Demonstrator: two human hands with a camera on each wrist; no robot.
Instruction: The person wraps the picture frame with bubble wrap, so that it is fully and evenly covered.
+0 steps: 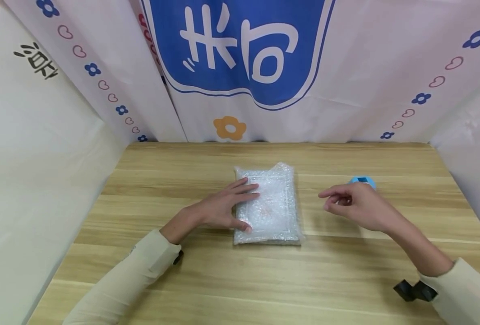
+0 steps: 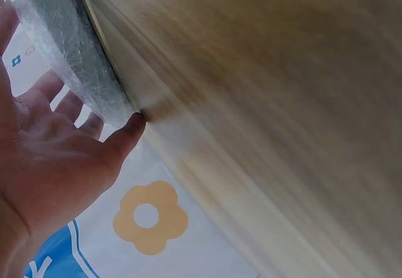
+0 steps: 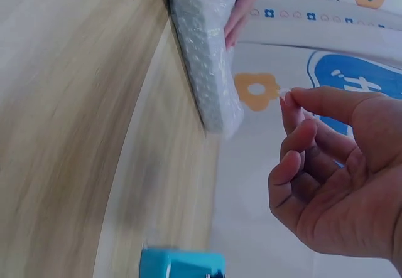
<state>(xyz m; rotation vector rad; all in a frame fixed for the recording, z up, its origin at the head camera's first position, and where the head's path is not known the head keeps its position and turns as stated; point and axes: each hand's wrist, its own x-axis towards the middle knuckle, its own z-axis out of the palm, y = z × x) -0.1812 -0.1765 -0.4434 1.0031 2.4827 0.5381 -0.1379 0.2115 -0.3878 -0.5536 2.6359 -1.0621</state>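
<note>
A flat rectangular item in bubble wrap (image 1: 274, 205) lies on the wooden table; a framed outline shows through the plastic. My left hand (image 1: 221, 208) rests on its left side with fingers spread, the thumb near the lower left part. To the right of the package and apart from it, my right hand (image 1: 362, 205) is held above the table. Between thumb and index finger it pinches a small whitish, see-through piece of tape (image 3: 284, 93); the other fingers curl loosely. Behind this hand sits a light-blue tape dispenser (image 1: 363, 180), partly hidden.
The wooden table (image 1: 240, 284) has a printed white cloth (image 1: 325, 119) hanging along its back edge. White sheets stand at the left side (image 1: 41, 158) and the right side. Dark devices are strapped at both wrists.
</note>
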